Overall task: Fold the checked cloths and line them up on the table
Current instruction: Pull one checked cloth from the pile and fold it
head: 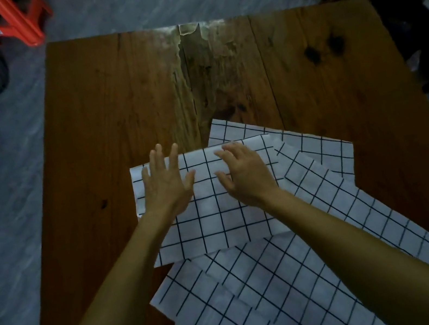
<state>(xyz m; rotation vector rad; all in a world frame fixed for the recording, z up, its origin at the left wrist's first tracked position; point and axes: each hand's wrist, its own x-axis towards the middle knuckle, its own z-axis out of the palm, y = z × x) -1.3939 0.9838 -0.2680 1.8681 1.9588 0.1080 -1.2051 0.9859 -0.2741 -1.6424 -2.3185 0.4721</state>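
Nearest the person, a heap of white checked cloths [259, 292] lies skewed over the table's near right part. On top sits the folded cloth [217, 219], squared to the wooden table [102, 119]. The left hand [167, 183] lies on it with fingers spread flat; the right hand [244, 173] rests beside it, fingers bent loosely, gripping nothing. Beyond the far edge stands a red stool [10, 20] on the grey floor
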